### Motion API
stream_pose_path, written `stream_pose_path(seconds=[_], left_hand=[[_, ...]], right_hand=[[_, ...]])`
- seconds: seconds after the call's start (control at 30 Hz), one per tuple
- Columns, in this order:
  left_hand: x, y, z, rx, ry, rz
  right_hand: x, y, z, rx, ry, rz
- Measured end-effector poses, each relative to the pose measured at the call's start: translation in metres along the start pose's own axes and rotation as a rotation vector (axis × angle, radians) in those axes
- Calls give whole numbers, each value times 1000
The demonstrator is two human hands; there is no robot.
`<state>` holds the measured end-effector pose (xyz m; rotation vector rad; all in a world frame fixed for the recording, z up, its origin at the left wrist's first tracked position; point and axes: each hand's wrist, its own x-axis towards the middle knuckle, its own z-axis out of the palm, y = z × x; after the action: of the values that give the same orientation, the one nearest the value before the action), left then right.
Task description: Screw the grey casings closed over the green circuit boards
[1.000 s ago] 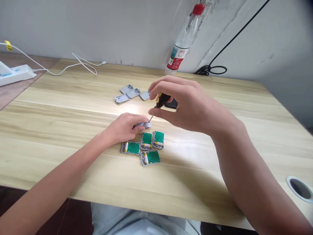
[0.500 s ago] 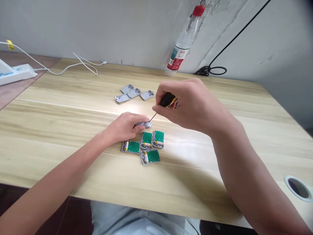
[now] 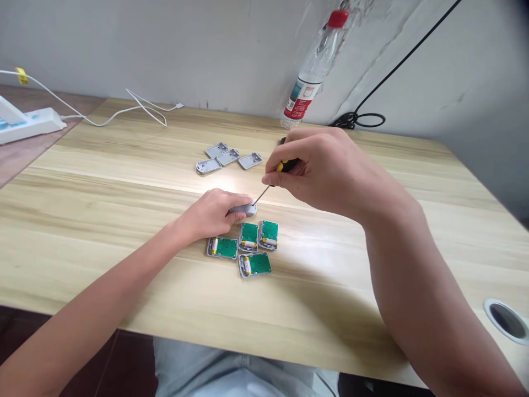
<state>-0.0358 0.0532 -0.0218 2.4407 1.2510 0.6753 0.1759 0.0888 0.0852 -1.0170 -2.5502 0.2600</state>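
Observation:
My left hand (image 3: 210, 214) lies on the wooden table (image 3: 124, 220), its fingers closed over a small grey device (image 3: 244, 209) that it pins flat. My right hand (image 3: 326, 171) is closed around a small screwdriver (image 3: 285, 165) with a black and yellow handle. The thin shaft slants down to the left, and its tip meets the right end of the grey device. Just in front of the device lie several opened units with green circuit boards (image 3: 250, 245) and batteries.
Three grey plastic covers (image 3: 227, 159) lie farther back on the table. A plastic bottle (image 3: 314, 69) with a red cap leans on the wall. A black cable (image 3: 363, 117) coils at the back right, a white cable (image 3: 136, 107) and power strip (image 3: 25, 122) at the left. A cable hole (image 3: 507, 320) sits near the right front corner.
My right hand turned and shifted slightly right and back on the screwdriver, which now leans lower. My left hand and the grey device stayed put.

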Motion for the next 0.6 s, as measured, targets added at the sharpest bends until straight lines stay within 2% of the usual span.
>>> stream_pose_path(seconds=[0.2, 0.43, 0.6], left_hand=[[0, 0, -1, -8, -12, 2], [1, 0, 4, -5, 39, 17], [4, 4, 2, -18, -5, -3]], right_hand=[[-7, -1, -10, -10, -110, -57], [-3, 0, 0, 14, -6, 48], [-2, -2, 4, 68, -11, -17]])
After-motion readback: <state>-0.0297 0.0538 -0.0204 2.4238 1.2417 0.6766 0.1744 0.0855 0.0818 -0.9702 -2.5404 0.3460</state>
